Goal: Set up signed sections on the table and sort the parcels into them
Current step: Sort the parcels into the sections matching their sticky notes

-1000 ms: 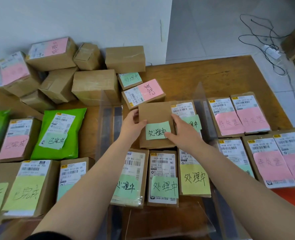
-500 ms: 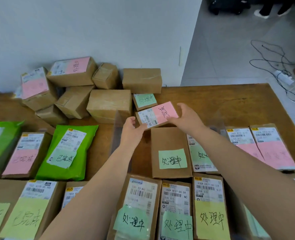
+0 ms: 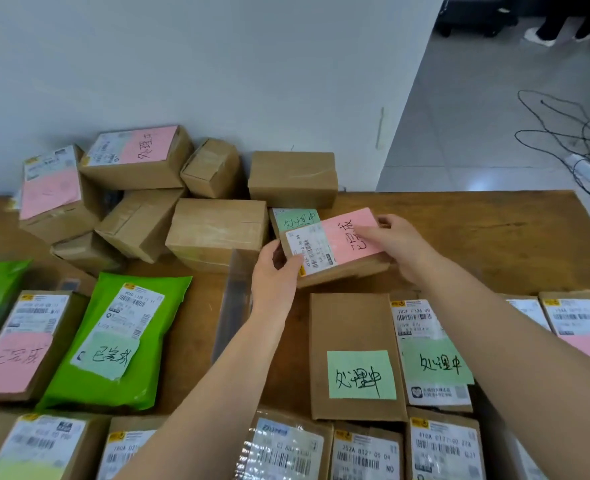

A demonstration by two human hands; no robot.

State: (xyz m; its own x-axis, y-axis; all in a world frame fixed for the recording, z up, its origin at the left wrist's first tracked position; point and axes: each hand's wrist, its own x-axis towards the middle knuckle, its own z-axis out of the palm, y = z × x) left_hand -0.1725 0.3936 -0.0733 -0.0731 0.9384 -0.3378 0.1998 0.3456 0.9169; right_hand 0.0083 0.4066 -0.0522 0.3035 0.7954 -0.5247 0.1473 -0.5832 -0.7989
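Observation:
A small brown parcel with a pink note sits tilted at mid table, held by both hands. My left hand grips its near left corner. My right hand holds its right end, fingers lying over the pink note. Right behind it lies a small parcel with a green note. In front of my hands a brown parcel with a green note lies flat on the wooden table. A clear upright divider stands left of my left forearm.
A pile of brown boxes, some with pink notes, is heaped against the wall at back left. A green mailer and flat parcels with notes fill the left side. More labelled parcels lie at right and front. Cables trail on the floor.
Both hands left the green-note parcel flat on the table and reached back to the pink-note parcel, which they now hold slightly raised and tilted. The camera has tipped upward.

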